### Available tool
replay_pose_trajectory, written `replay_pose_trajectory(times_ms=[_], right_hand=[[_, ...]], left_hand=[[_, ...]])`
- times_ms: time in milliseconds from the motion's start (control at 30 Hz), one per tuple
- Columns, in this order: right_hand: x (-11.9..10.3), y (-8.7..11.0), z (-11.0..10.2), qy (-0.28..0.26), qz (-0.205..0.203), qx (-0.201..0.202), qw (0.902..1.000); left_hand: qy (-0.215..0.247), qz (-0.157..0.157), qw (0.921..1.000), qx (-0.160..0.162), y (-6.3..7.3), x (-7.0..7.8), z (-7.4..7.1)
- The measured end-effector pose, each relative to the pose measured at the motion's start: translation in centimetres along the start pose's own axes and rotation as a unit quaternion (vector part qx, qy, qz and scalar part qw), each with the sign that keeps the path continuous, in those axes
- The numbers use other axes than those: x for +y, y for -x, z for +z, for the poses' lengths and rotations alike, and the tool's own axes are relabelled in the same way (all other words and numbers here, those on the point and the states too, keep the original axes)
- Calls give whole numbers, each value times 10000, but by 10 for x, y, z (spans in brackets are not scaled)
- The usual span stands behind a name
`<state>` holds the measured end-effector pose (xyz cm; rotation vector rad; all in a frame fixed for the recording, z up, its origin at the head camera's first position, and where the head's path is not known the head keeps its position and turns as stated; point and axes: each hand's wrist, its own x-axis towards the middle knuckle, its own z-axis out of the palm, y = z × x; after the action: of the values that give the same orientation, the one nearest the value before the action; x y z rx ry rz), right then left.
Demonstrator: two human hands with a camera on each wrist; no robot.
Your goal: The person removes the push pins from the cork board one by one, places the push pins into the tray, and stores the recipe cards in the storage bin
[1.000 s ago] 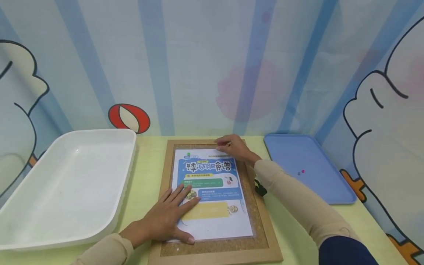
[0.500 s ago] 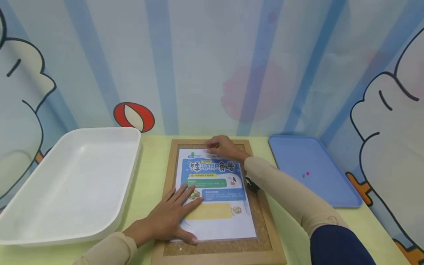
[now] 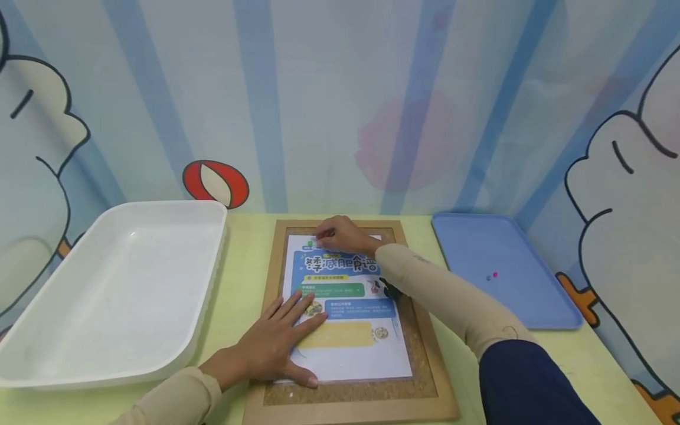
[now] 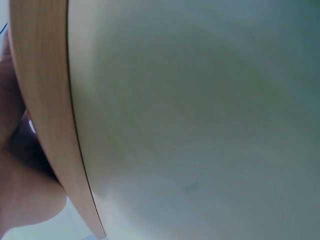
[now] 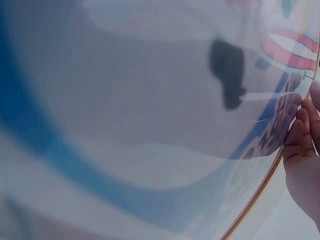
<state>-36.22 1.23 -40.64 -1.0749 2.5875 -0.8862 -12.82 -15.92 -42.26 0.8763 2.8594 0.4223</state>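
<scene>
A printed sheet with a blue heading and coloured text blocks lies on a wood-framed cork board. My left hand rests flat on the sheet's lower left, fingers spread and thumb near its bottom edge. At the sheet's top edge is my right hand, its fingers drawn together and bent, tips just right of a small green pin at the upper left corner. In the right wrist view the fingers sit close over the glossy sheet; I cannot tell whether they hold anything.
A large white tub stands left of the board. To the right lies a blue tray with a small pink piece and a grey piece on it. A striped, cartoon-printed curtain backs the yellow-green table.
My right hand has moved left along the sheet's top edge, from the upper right to beside the green pin. My left hand stays on the sheet. The head view has shifted slightly.
</scene>
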Motion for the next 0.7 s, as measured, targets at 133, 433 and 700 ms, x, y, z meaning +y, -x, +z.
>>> replay_pose_trajectory(times_ms=[133, 433, 700], right_hand=[[-1, -4, 1, 64, -77, -51, 9999], [-4, -8, 1, 81, -118, -171, 9998], [-4, -11, 6, 135, -301, -154, 9993]], left_hand=[[-33, 14, 10000, -18, 0, 1, -2], [-1, -34, 10000, -56, -1, 2, -3], [-5, -31, 10000, -82, 0, 1, -2]])
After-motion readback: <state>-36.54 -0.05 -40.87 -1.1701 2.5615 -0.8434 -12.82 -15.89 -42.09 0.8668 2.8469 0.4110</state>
